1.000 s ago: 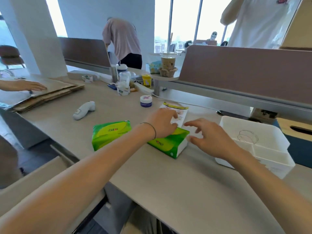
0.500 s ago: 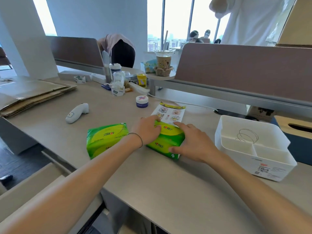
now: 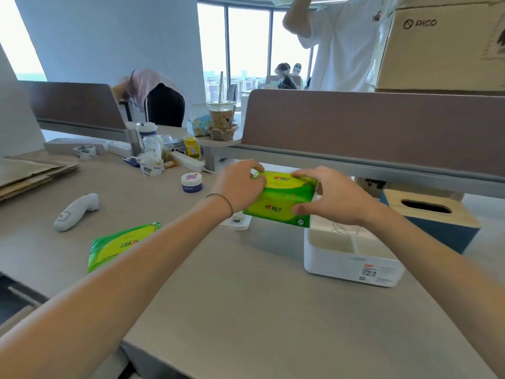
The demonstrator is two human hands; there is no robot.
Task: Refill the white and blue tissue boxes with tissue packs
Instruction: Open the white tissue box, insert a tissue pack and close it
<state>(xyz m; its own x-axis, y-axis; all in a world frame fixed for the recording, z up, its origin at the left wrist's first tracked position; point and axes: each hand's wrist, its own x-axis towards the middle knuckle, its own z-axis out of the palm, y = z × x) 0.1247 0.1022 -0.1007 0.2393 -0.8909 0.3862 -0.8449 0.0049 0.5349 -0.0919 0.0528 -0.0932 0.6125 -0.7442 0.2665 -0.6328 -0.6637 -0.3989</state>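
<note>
Green-yellow plastic-wrapped tissue pack (image 3: 278, 206) held off grey desk (image 3: 246, 296) — left hand (image 3: 239, 187) clamped on left end, right hand (image 3: 330, 198) clamped on right end. Pack long axis runs left-right, hovering just above near-left rim of open white plastic tissue box (image 3: 349, 258). Box lies below and slightly right — right hand nearer. Blue tissue box with wooden slotted lid (image 3: 437, 222) just beyond.

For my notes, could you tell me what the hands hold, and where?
Both hands grip one green tissue pack, one at each end.
</note>
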